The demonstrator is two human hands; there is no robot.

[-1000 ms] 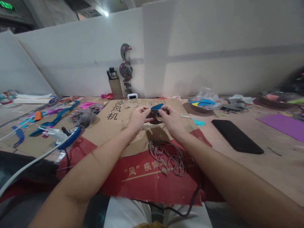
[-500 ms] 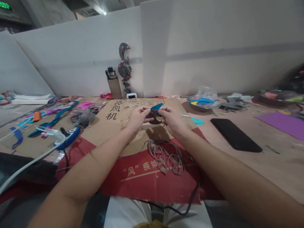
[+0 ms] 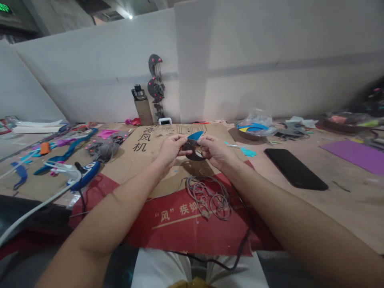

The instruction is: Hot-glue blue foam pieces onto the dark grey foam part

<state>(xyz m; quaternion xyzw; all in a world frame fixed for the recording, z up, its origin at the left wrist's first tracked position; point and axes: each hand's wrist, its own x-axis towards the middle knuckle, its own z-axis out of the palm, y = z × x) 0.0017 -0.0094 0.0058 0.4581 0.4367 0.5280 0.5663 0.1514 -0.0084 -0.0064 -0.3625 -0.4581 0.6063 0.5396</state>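
White trousers [image 3: 162, 268] at the bottom edge, with a black cable [image 3: 240, 248] looping across the lap. The surface [image 3: 345, 204] is pinkish-brown and dusty. A flattened cardboard sheet [image 3: 144, 160] covers its middle, with a red printed band along the near side. A loose coil of grey cord [image 3: 210, 196] lies on the cardboard just in front of the hands.

The left hand [image 3: 171, 150] and right hand [image 3: 216, 152] are raised over the cardboard centre, close together. A blue piece [image 3: 195, 136] is held between them, with a dark grey crescent piece [image 3: 193, 154] right under it. The fingers of both hands are pinched shut on the ends of this pair, left on the left end and right on the right end. I can't tell which fingers touch which piece.

To the left, a blue glue gun [image 3: 85, 176] lies at the cardboard edge and a white cable [image 3: 36, 208] runs toward the viewer. Beyond it are a grey cord heap [image 3: 103, 150] and blue curved cutouts [image 3: 69, 150]. To the right is a flat black slab [image 3: 295, 174], with a teal cutout [image 3: 247, 152] near the hands and a purple sheet [image 3: 357, 156] further right.

At the back, a metal bowl [image 3: 244, 134] holds a plastic bag and coloured pieces. A brown bottle [image 3: 143, 106] stands beside a grey crescent ornament [image 3: 155, 86] with pink dots, which leans on the white wall boards [image 3: 270, 60]. A ceiling light [image 3: 131, 17] shows at upper left.
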